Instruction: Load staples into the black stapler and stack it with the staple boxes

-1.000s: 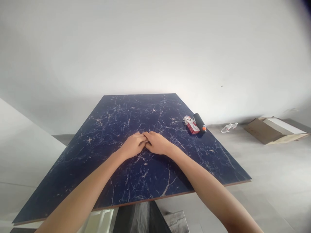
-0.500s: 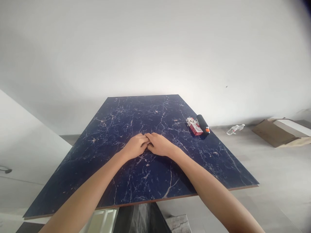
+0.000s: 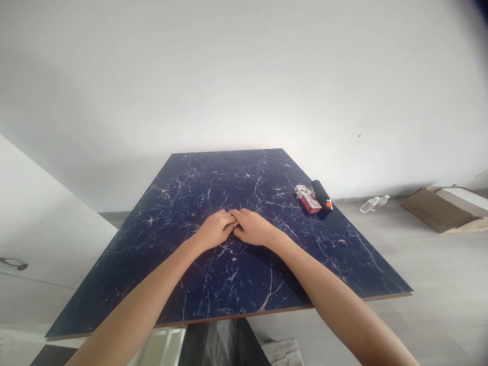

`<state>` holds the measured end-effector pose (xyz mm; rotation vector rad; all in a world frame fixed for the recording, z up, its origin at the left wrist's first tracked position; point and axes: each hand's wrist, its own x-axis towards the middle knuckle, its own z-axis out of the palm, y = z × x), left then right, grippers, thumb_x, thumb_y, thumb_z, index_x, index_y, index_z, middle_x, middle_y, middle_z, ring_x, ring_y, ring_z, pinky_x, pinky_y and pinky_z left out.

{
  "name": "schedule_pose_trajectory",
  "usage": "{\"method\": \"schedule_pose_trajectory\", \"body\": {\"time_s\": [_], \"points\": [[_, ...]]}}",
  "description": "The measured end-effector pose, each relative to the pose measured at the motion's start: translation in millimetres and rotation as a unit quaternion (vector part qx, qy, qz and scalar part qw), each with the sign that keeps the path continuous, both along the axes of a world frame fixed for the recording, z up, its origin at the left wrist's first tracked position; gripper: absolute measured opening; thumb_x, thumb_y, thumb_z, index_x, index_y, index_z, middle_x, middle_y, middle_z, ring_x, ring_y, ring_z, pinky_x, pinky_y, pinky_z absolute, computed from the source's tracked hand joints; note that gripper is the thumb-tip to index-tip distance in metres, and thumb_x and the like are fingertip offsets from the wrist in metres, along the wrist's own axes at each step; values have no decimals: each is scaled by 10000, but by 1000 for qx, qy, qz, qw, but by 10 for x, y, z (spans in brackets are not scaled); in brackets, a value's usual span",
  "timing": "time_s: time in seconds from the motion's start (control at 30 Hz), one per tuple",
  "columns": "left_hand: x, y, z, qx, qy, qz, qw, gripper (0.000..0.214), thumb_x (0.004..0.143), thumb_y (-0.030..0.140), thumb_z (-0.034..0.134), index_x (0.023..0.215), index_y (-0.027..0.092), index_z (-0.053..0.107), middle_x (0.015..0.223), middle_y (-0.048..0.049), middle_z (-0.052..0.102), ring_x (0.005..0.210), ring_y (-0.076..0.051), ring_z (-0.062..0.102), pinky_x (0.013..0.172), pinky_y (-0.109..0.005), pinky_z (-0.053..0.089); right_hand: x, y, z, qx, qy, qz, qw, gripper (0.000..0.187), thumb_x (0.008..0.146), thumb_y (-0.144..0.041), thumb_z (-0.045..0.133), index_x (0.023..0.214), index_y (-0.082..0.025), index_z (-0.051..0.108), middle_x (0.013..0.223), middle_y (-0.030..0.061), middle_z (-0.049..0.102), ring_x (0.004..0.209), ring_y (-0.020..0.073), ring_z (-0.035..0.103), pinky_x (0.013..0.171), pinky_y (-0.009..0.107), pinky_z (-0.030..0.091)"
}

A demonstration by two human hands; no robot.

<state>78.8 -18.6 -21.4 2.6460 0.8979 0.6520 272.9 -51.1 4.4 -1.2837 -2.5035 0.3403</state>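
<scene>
My left hand [image 3: 216, 229] and my right hand [image 3: 252, 226] meet over the middle of a dark blue, white-veined marble-look board [image 3: 229, 178]. Their fingertips touch, and the fingers of each hand are curled closed. Between them shows a tiny pale spot; what it belongs to is mostly hidden by the fingers. To the right of my right hand, a red and white small box [image 3: 308, 199] lies on the board. Against it rests a black cylinder [image 3: 321, 195] with an orange mark at its near end.
A pale wall [image 3: 244, 76] rises behind the board. On the floor to the right lie crumpled clear plastic bottles [image 3: 369, 204] and an open cardboard box [image 3: 438, 211]. Under the near edge are a dark marbled panel [image 3: 219, 343] and a grey one [image 3: 282, 352]. A black ring-shaped object [image 3: 14, 264] shows at left.
The whole view has shifted slightly, so the board and its objects sit a little further right. My hands stay together in nearly the same pose.
</scene>
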Motion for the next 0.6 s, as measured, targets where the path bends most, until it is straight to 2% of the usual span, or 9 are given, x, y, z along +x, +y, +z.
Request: {"method": "schedule_pose_trajectory", "body": {"time_s": [0.6], "points": [[4,-11,5,3,8,-3,1000,262,1029,214,441,1014,196,702,959,-61,711,903,-229,599,826,-383,498,-2,-12,14,0,-6,-6,1000,291,898,-189,489,1184,-144,518,959,88,616,828,206,573,692,298,390]]}}
